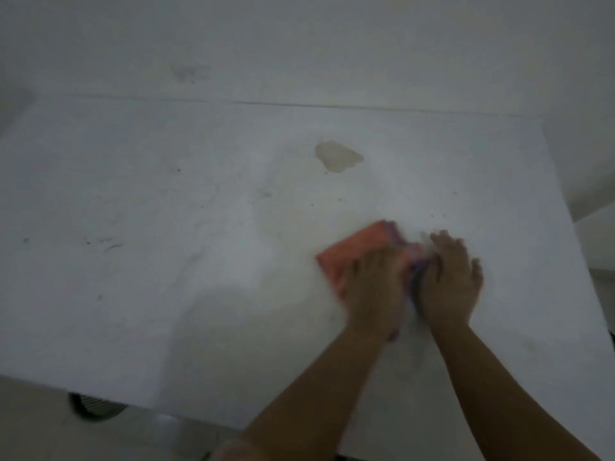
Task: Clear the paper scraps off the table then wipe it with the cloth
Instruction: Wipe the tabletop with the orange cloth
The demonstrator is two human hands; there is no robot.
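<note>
An orange cloth with a purple edge lies flat on the white table, right of centre. My left hand presses down on its near part. Beside it, my right hand rests on the cloth's right edge with fingers spread. Both hands are blurred. A brownish stain marks the tabletop beyond the cloth. Small dark specks and scuffs dot the surface. I see no paper scraps.
The table's far edge meets a white wall. A dark round object shows on the floor under the near left edge. A pale ledge stands past the table's right edge.
</note>
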